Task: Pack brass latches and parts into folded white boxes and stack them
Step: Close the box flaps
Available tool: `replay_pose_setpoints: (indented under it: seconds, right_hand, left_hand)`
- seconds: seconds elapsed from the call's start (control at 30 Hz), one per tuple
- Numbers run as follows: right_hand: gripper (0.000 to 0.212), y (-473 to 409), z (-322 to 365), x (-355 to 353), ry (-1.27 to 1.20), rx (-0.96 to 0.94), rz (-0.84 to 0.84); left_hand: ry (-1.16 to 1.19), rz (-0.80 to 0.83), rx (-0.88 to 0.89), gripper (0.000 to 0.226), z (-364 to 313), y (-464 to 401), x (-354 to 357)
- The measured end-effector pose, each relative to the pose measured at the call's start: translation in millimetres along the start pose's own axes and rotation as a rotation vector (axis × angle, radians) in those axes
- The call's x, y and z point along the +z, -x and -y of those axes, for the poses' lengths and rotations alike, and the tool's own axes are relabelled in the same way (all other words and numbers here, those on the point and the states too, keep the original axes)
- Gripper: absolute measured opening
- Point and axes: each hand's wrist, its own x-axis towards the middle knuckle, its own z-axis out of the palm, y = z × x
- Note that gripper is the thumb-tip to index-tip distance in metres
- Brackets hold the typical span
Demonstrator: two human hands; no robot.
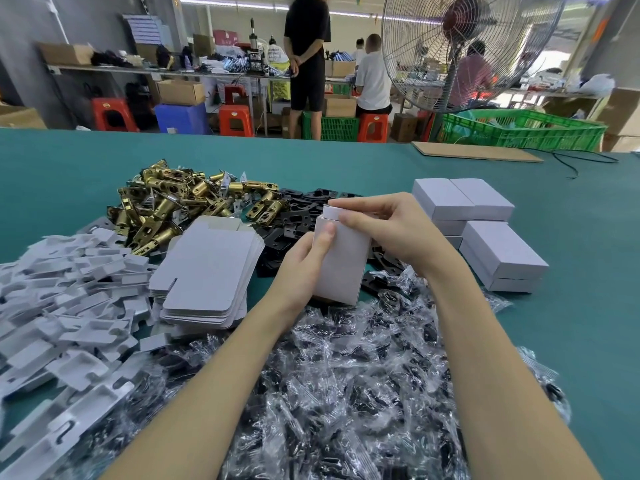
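A teal worktop fronts a busy workshop — grey wall, long bench with cartons, red stools, green crates, a standing fan — under ceiling strip lights.

Both forearms bare from elbow to wrist; no sleeves in view. Left hand and right hand ungloved. No rings, watch or bracelets visible. Fingernails short, plain and unpainted.
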Motion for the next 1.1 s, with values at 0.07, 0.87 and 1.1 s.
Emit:
replay_pose_setpoints:
  seconds: [0.07, 0.87, 1.1]
  right_hand:
    - [0.021, 1, 1, 0, -0.005, -0.004, 0.025]
    - [0.036, 2, -8, 16, -0.028, 0.05, -0.084]
    - [0.115, -1, -14, 26, 0.381, 0.241, 0.151]
  left_hand:
    - [-0.002, -0.014, 0.006, 0.049, 1, 0, 0]
    - [0.137, -0.106, -0.094, 0.025, -4, 1, -5]
    - [0.409, -0.141, -0.139, 0.019, -8, -2, -5]
